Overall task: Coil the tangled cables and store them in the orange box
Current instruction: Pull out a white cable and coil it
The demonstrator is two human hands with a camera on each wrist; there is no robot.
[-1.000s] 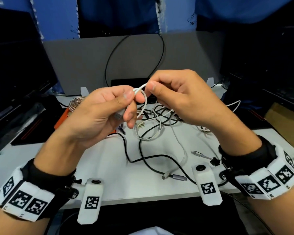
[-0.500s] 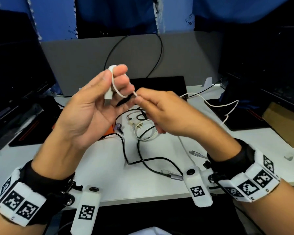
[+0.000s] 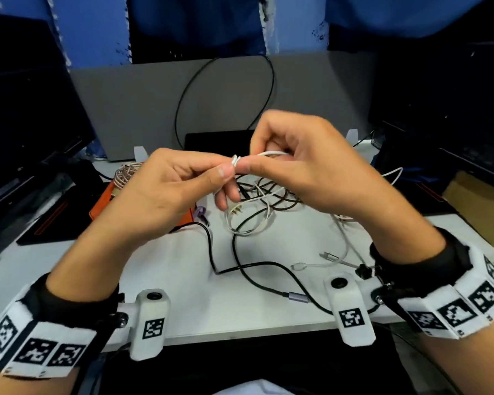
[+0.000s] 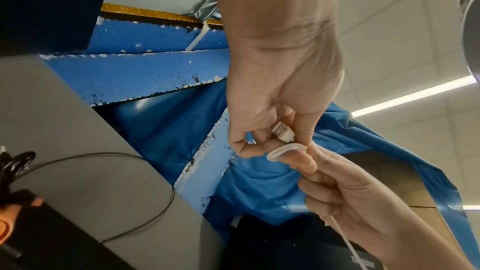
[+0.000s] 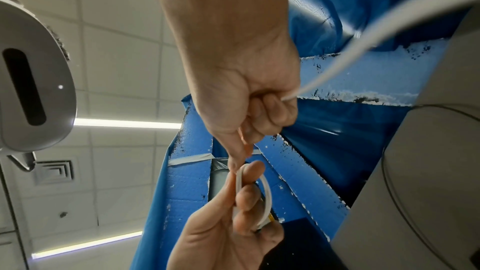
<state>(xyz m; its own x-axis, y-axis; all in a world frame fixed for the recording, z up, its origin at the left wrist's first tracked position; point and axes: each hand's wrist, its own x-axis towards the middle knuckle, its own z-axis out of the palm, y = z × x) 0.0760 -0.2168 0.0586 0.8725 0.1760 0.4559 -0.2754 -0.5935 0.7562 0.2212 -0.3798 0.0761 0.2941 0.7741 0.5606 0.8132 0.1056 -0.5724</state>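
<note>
White cable (image 3: 268, 154) loops lie pinched in the left hand (image 3: 166, 192) above the table (image 3: 183, 280), the right hand (image 3: 305, 166) gripping its strand, with the orange box (image 3: 106, 201) far-left.

Cable tangle (image 3: 257, 201) on desk (image 3: 169, 269), box (image 3: 143, 206) left, perhaps touching

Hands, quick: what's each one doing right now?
Left hand: holding small loops of the thin white cable around its fingers.
Right hand: pinching the same white cable, feeding it.
</note>
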